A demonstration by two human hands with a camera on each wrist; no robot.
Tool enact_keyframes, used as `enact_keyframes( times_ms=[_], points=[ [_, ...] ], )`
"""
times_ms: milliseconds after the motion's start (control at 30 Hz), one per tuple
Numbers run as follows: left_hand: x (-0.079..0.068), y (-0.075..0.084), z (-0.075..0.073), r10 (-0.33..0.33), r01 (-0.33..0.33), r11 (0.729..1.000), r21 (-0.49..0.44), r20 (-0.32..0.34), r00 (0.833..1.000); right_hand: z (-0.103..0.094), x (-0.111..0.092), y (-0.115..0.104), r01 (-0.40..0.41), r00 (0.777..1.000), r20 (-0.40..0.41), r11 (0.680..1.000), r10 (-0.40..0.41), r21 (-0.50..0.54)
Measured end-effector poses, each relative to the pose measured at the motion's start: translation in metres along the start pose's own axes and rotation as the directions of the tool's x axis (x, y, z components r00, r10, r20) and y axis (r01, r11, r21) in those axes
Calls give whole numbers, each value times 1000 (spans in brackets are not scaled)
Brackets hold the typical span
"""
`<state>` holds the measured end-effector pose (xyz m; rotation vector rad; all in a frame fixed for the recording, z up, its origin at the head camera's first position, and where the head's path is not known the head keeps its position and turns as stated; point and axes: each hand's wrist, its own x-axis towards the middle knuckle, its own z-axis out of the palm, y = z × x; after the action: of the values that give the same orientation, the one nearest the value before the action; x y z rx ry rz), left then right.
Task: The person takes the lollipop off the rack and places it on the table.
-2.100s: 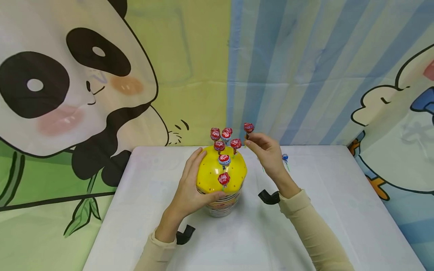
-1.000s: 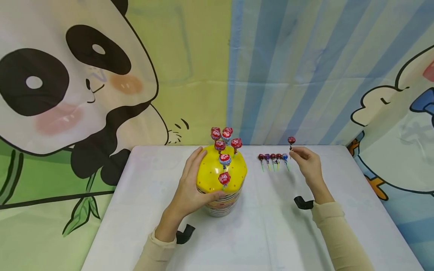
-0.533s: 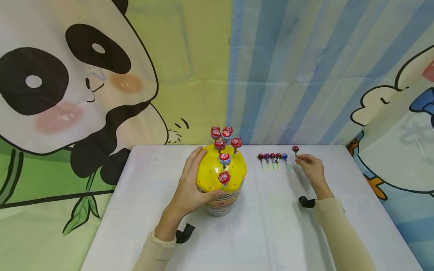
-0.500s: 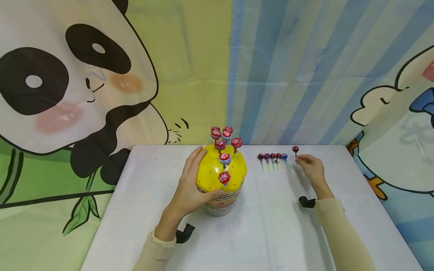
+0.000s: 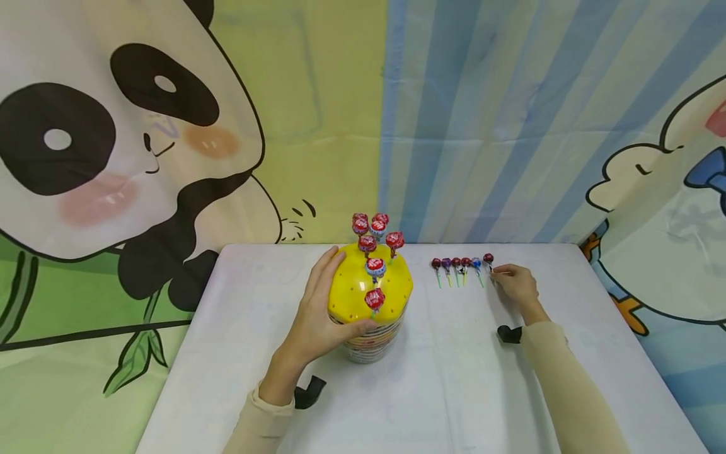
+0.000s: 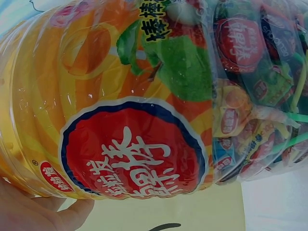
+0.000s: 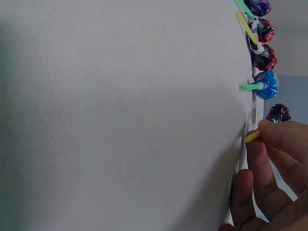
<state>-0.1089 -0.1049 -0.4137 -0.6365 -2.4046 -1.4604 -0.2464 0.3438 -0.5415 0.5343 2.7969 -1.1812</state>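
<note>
My left hand (image 5: 317, 309) grips the side of a clear ribbed jar (image 5: 371, 343) with a yellow lid (image 5: 354, 284). Several red-wrapped lollipops (image 5: 375, 299) stand upright in holes of that lid. In the left wrist view, the jar's orange label (image 6: 96, 72) shows, with wrapped sweets (image 6: 255, 96) visible through the plastic. At the right, my right hand (image 5: 518, 285) pinches the yellow stick (image 7: 252, 136) of a dark red lollipop (image 5: 488, 258). It is at the right end of a row of lollipops on the table, beside the blue one (image 5: 476, 262).
The row of lollipops (image 5: 456, 262) lies near the back edge of the white table (image 5: 454, 378), sticks toward me. Behind it hangs a cartoon cloth (image 5: 482, 126) with a panda. Black camera mounts (image 5: 309, 392) stick out from both wrists.
My right hand has carried the dark red lollipop from beside the jar lid to the right, then lowered it to the end of the row. My left hand stays on the jar.
</note>
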Motion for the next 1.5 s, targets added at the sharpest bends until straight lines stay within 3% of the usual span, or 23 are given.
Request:
enact_keyframes(
  times_ms=[567, 800, 900, 1000, 1200, 1367, 1500],
  points=[
    [-1, 2, 0, -10, 10, 1000, -10, -5, 1000, 2, 0, -2, 13, 1000, 24, 998, -12, -60],
    [0, 1, 0, -2, 2, 1000, -11, -3, 1000, 0, -3, -3, 20, 1000, 11, 999, -20, -35],
    [0, 1, 1, -5, 5, 1000, -11, -1, 1000, -2, -8, -8, 52, 998, -18, 999, -52, -10],
    [0, 1, 1, -5, 5, 1000, -9, -1, 1000, -6, -17, -21, 139, 990, -44, 990, -138, 23],
    [0, 2, 1, -8, 8, 1000, -15, 3, 1000, -8, -57, -66, 351, 935, -102, 926, -339, 142],
    [0, 3, 0, -7, 7, 1000, -11, 3, 1000, -5, -104, -110, 523, 851, -130, 801, -508, 291],
    [0, 1, 1, 0, 0, 1000, 0, -3, 1000, -4, -132, -140, 582, 799, -112, 711, -591, 395]
  ],
)
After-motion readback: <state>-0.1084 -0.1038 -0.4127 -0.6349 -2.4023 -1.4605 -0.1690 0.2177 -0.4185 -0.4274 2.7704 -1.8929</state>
